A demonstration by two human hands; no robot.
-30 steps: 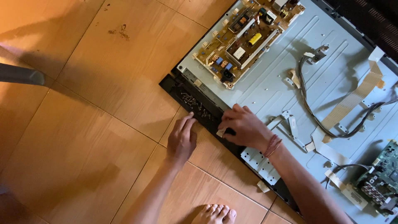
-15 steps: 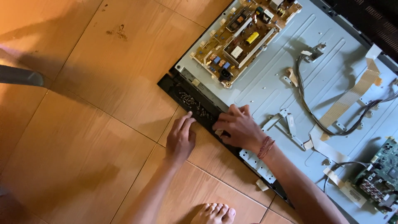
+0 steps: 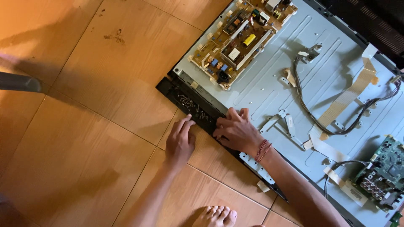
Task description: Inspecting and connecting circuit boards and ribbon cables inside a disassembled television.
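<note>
An opened flat-screen television lies back-up on the tiled floor, its pale metal back panel (image 3: 269,84) exposed. My left hand (image 3: 180,141) rests on the floor tile, fingertips touching the black bottom frame strip (image 3: 185,101). My right hand (image 3: 235,131), with a red string bracelet at the wrist, lies curled on the same strip where it meets the panel. Whether its fingers pinch something small is hidden. Several loose screws (image 3: 187,102) lie on the strip just left of both hands.
A tan power board (image 3: 240,38) sits at the panel's upper left, a green circuit board (image 3: 385,172) at lower right. Grey cables (image 3: 311,105) and flat ribbon strips (image 3: 349,94) cross the panel. My bare foot (image 3: 216,216) shows at the bottom; a grey bar (image 3: 19,82) enters from the left.
Both hands have stayed on the black frame strip; the right hand shifted slightly along it. The camera view moved a little.
</note>
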